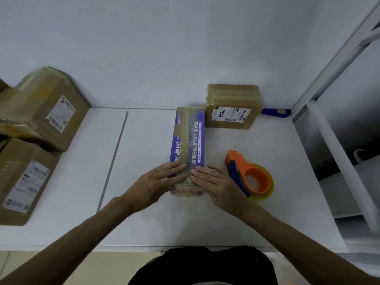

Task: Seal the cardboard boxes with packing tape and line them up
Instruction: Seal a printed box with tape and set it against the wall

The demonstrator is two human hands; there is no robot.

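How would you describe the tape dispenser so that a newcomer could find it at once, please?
Start at the white table and find the long purple box under both hands in its middle. Just right of the right hand lies the tape dispenser. It is the only orange and blue thing there, holding a yellowish roll; the rest are boxes.

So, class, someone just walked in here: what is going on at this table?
A person is pressing both hands, left hand and right hand, flat on the near end of a long purple box with tape along its top. The orange tape dispenser lies unused on the white table beside the right hand. A taped brown box stands behind, and two more boxes sit at the left.
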